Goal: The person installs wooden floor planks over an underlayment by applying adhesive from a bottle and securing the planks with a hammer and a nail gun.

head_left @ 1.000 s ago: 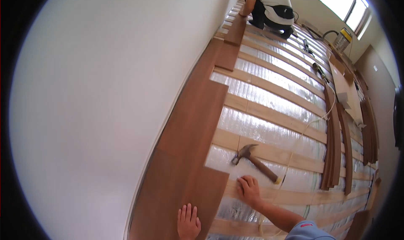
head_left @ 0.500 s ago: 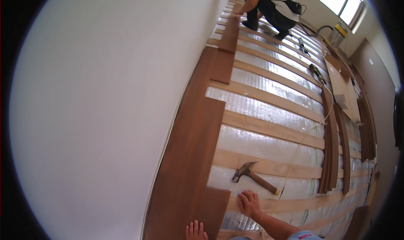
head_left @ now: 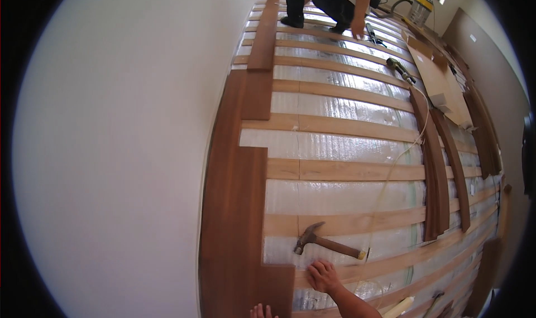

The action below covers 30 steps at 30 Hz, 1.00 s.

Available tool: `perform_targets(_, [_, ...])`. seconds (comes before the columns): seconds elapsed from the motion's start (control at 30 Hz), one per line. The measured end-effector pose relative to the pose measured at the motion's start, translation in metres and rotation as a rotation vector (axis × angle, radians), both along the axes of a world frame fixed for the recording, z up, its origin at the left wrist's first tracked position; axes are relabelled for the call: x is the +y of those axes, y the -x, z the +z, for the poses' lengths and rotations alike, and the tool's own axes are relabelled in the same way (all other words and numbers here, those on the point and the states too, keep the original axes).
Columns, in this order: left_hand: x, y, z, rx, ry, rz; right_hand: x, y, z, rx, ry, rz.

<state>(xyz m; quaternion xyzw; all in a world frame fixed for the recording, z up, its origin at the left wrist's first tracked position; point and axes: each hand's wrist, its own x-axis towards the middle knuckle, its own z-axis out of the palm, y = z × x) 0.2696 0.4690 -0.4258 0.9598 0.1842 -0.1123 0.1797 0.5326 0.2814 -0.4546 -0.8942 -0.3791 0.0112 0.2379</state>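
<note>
My left hand (head_left: pixel 262 311) shows only its fingertips at the lower edge, flat and apart on reddish-brown floorboards (head_left: pixel 231 223). My right hand (head_left: pixel 322 276) rests on a pale wooden batten (head_left: pixel 379 269), just right of a board's end, its fingers curled in with nothing visible in them. Just beyond it lies a claw hammer (head_left: pixel 338 246), head to the left and brown handle pointing right; neither hand touches it. The laid boards run along the white wall, their right edge stepped.
A co-worker (head_left: pixel 324 3) bends over the far battens, one arm reaching down near a dark tool (head_left: pixel 374 34). A nail gun (head_left: pixel 399 70) trails a pale hose (head_left: pixel 399 156). Loose planks (head_left: pixel 432 173), cardboard (head_left: pixel 438 83) and a vacuum (head_left: pixel 420 10) line the right. Silvery sheeting (head_left: pixel 346 198) shows between battens.
The view has shifted, bringing a pale tube into sight at the bottom right. The co-worker has risen from a squat and swung an arm from the boards down toward the tool. My hands stay low.
</note>
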Motion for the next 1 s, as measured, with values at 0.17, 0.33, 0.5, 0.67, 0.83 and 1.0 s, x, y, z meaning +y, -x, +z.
perform_targets(0.17, [0.027, -0.116, -0.027, -0.320, 0.104, -0.183, -0.002, 0.000, 0.000, -0.021, 0.003, -0.015])
perform_targets(0.33, [0.036, -0.184, -0.038, -0.406, 0.109, -0.309, -0.003, -0.004, 0.003, 0.001, -0.005, -0.008])
perform_targets(0.5, [0.032, -0.186, -0.032, -0.386, 0.114, -0.319, -0.007, -0.004, -0.007, 0.015, -0.037, -0.025])
perform_targets(0.67, [0.040, -0.193, -0.040, -0.328, 0.280, -0.163, -0.009, 0.001, -0.032, 0.119, 0.155, 0.073])
perform_targets(0.83, [0.035, -0.184, -0.047, -0.415, 0.034, -0.350, -0.016, 0.006, -0.035, 0.065, -0.138, 0.005])
perform_targets(1.0, [0.032, -0.187, -0.045, -0.404, -0.056, -0.392, -0.021, 0.000, -0.027, -0.052, -0.345, -0.019])
